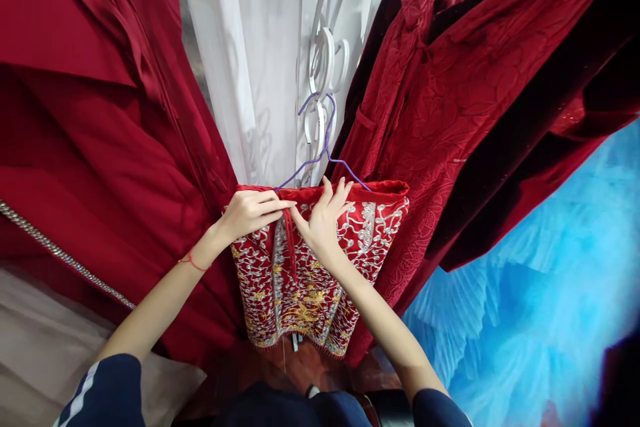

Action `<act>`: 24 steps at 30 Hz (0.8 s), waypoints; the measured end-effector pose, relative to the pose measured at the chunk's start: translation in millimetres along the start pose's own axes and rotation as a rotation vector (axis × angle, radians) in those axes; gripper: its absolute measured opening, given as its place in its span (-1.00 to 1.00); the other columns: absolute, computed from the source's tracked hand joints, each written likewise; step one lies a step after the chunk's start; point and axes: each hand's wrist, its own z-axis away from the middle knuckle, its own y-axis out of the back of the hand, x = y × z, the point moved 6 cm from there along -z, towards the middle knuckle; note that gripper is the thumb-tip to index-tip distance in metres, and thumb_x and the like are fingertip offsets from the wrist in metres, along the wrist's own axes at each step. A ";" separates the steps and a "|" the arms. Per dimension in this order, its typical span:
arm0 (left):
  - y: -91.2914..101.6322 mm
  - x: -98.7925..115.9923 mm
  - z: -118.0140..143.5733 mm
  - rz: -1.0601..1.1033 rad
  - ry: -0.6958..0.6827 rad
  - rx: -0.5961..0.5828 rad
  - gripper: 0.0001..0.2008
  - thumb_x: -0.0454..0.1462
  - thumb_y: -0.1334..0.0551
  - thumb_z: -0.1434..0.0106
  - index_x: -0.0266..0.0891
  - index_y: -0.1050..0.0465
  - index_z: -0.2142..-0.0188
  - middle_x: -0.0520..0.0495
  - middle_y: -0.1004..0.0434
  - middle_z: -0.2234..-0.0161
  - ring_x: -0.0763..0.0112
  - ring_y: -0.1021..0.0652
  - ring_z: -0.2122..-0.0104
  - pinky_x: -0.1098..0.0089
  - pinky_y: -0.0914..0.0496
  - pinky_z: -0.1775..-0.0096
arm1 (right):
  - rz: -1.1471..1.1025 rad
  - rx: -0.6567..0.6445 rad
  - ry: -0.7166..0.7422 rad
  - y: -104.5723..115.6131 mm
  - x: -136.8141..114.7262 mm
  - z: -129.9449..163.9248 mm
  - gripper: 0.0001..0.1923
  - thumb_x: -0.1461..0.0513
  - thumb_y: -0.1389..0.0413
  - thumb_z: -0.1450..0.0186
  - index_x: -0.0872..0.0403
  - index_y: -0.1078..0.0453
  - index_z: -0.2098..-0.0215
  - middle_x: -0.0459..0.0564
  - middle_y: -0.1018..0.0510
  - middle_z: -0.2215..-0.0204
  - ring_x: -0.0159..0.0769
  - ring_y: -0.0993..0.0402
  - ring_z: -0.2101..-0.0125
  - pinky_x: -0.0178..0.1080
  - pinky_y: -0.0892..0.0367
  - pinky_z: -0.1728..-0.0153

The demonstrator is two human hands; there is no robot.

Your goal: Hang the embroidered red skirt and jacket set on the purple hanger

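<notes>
Both hands on red, silver-embroidered garment, purple hanger.

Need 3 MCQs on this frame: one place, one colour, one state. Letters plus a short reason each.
1. Where is the embroidered skirt?
A. flat on a table
B. hanging between dark red garments
C. folded in a box

2. What colour is the hanger?
A. purple
B. green
C. black

3. What are the hands doing?
A. both hang free
B. only one touches the skirt
C. both are at the skirt's top edge

Key: 1 B, red garment to one side, red robe to the other. 2 A, its wire hook is purple against the white curtain. 3 C, left hand and right hand meet at the waistband.
</notes>
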 end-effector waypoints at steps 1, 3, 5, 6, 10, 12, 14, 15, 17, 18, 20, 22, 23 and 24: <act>1.8 -2.0 -3.4 0.112 0.057 -0.012 -0.78 -0.22 -0.20 -0.37 -0.12 -0.61 0.10 0.01 -0.64 0.36 0.56 -0.53 0.48 0.52 -0.36 0.39 | -0.006 0.002 0.000 0.6 0.2 0.1 -0.09 -0.18 0.04 -0.33 0.23 0.17 -0.39 0.51 0.28 -0.39 0.31 0.57 -0.40 0.55 0.19 -0.17; 5.6 -10.7 -12.6 0.368 0.238 -0.022 -0.80 -0.19 -0.24 -0.33 -0.18 -0.63 0.17 0.00 -0.63 0.43 0.56 -0.51 0.55 0.53 -0.37 0.46 | -0.010 0.009 -0.002 1.0 0.8 0.1 -0.07 -0.19 0.04 -0.33 0.22 0.20 -0.40 0.51 0.28 -0.39 0.30 0.56 -0.40 0.55 0.19 -0.16; 8.4 -27.9 -24.1 0.629 0.480 0.026 -0.77 -0.13 -0.29 -0.28 -0.23 -0.61 0.21 0.02 -0.58 0.54 0.54 -0.49 0.63 0.52 -0.37 0.53 | -0.008 0.007 -0.004 -0.1 1.4 0.0 -0.08 -0.19 0.05 -0.34 0.22 0.20 -0.40 0.52 0.28 -0.39 0.30 0.55 -0.41 0.56 0.19 -0.16; 9.6 -39.5 -29.9 0.744 0.601 0.092 -0.74 -0.11 -0.30 -0.26 -0.25 -0.59 0.21 0.02 -0.56 0.57 0.52 -0.50 0.64 0.52 -0.38 0.55 | -0.006 0.003 -0.004 -1.1 1.7 -0.2 -0.08 -0.19 0.07 -0.35 0.24 0.19 -0.40 0.52 0.28 -0.39 0.30 0.56 -0.41 0.55 0.20 -0.16; 3.3 -90.3 -43.2 1.010 0.981 0.394 -0.67 -0.07 -0.26 -0.30 -0.29 -0.50 0.13 -0.07 -0.61 0.46 0.42 -0.63 0.44 0.46 -0.51 0.34 | -0.007 -0.005 0.001 -2.9 2.1 -0.5 -0.15 -0.15 0.11 -0.39 0.28 0.15 -0.38 0.54 0.31 -0.39 0.28 0.60 -0.41 0.55 0.22 -0.17; -9.9 -102.2 -39.4 1.010 1.146 0.291 -0.63 -0.12 -0.26 -0.30 -0.35 -0.43 0.03 -0.15 -0.64 0.39 0.35 -0.66 0.35 0.35 -0.54 0.21 | -0.013 0.004 0.011 -2.0 2.2 1.2 -0.18 -0.11 0.11 -0.41 0.28 0.16 -0.39 0.54 0.32 -0.40 0.27 0.61 -0.41 0.55 0.21 -0.18; -15.1 -98.2 -31.7 0.884 1.181 0.114 -0.54 -0.17 -0.29 -0.27 -0.38 -0.35 -0.09 -0.19 -0.66 0.32 0.30 -0.66 0.31 0.25 -0.53 0.13 | -0.016 0.017 0.034 -0.9 2.7 5.0 -0.20 -0.07 0.09 -0.41 0.26 0.20 -0.40 0.54 0.31 -0.40 0.26 0.59 -0.41 0.55 0.19 -0.17; -11.3 -91.6 -28.4 0.771 1.127 0.076 -0.50 -0.17 -0.28 -0.27 -0.36 -0.32 -0.14 -0.19 -0.66 0.27 0.28 -0.66 0.27 0.22 -0.51 0.09 | -0.015 0.026 0.049 -0.6 3.0 7.6 -0.20 -0.05 0.08 -0.41 0.24 0.23 -0.41 0.53 0.32 -0.40 0.26 0.59 -0.41 0.55 0.18 -0.17; 6.3 -69.8 -24.7 0.468 0.919 0.116 -0.50 -0.12 -0.26 -0.29 -0.27 -0.34 -0.16 -0.18 -0.65 0.14 0.26 -0.64 0.14 0.20 -0.46 -0.01 | -0.006 0.054 0.084 -0.2 3.8 12.9 -0.19 -0.02 0.05 -0.41 0.21 0.28 -0.42 0.50 0.36 -0.41 0.26 0.60 -0.41 0.54 0.17 -0.18; 15.0 -55.6 -23.2 0.296 0.805 0.142 -0.51 -0.08 -0.24 -0.29 -0.22 -0.37 -0.15 -0.18 -0.63 0.07 0.23 -0.61 0.07 0.18 -0.42 -0.05 | 0.002 0.070 0.103 -0.2 4.1 15.1 -0.18 0.00 0.04 -0.41 0.20 0.30 -0.42 0.49 0.40 -0.41 0.26 0.62 -0.41 0.54 0.18 -0.18; 21.0 -29.3 -19.8 -0.018 0.625 0.119 -0.50 0.02 -0.27 -0.26 -0.17 -0.43 -0.10 -0.15 -0.62 0.03 0.16 -0.58 0.04 0.15 -0.38 -0.06 | 0.020 0.095 0.137 -0.9 4.5 17.1 -0.18 0.02 0.02 -0.40 0.17 0.33 -0.43 0.46 0.46 -0.41 0.27 0.63 -0.40 0.54 0.18 -0.18; 9.5 -15.2 -16.3 -0.216 0.518 -0.012 -0.51 0.07 -0.27 -0.24 -0.17 -0.50 -0.01 -0.13 -0.66 0.16 0.15 -0.61 0.18 0.19 -0.39 0.06 | 0.038 0.109 0.159 -2.1 5.7 17.1 -0.17 0.04 0.01 -0.40 0.13 0.37 -0.43 0.44 0.49 -0.42 0.29 0.61 -0.41 0.55 0.17 -0.17; 1.1 -13.1 -14.2 -0.273 0.488 -0.074 -0.55 0.08 -0.24 -0.27 -0.19 -0.53 0.06 -0.12 -0.67 0.27 0.19 -0.61 0.29 0.24 -0.38 0.17 | 0.046 0.116 0.164 -2.6 7.0 17.4 -0.17 0.04 0.01 -0.40 0.12 0.38 -0.43 0.43 0.48 -0.42 0.30 0.59 -0.41 0.55 0.16 -0.17; -6.6 -13.2 -12.3 -0.317 0.466 -0.109 -0.58 0.08 -0.19 -0.32 -0.20 -0.55 0.13 -0.10 -0.66 0.37 0.23 -0.59 0.39 0.29 -0.34 0.27 | 0.052 0.129 0.164 -2.8 9.0 19.1 -0.17 0.04 0.01 -0.40 0.11 0.37 -0.43 0.43 0.46 -0.42 0.31 0.56 -0.41 0.55 0.14 -0.16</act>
